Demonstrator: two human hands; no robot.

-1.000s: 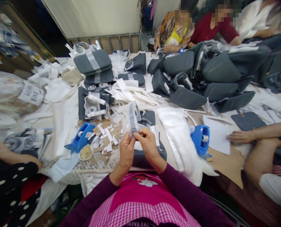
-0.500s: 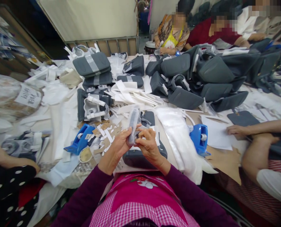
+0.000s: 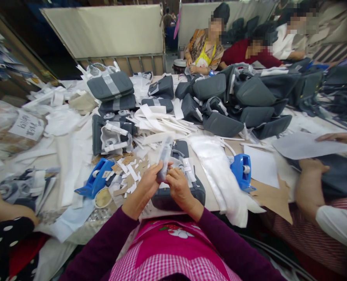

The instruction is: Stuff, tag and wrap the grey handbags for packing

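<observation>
My left hand [image 3: 150, 181] is closed around a dark strap wrapped in cloudy plastic film [image 3: 165, 154], which it holds up at a slant above the table. The fingers of my right hand [image 3: 179, 187] are pinched together at the strap's lower end, touching the wrapping; exactly what lies between the fingertips is hidden. Beneath both hands rests a dark grey handbag [image 3: 195, 193], partly covered by them. Its handle area has white padding and clear film around it [image 3: 188, 168].
Two blue tape dispensers [image 3: 96, 177] [image 3: 241, 171] flank my hands. Scraps of white and brown card [image 3: 132, 175] lie left, near a round tub [image 3: 103, 198]. Grey bags [image 3: 210, 86] and white padding strips [image 3: 158, 121] fill the back. A co-worker's hand [image 3: 314, 166] is at right.
My right hand's fingers have drawn closer together at the strap's lower end. The strap stays in my left hand. At right, the co-worker now lifts a white sheet. The camera view has shifted slightly.
</observation>
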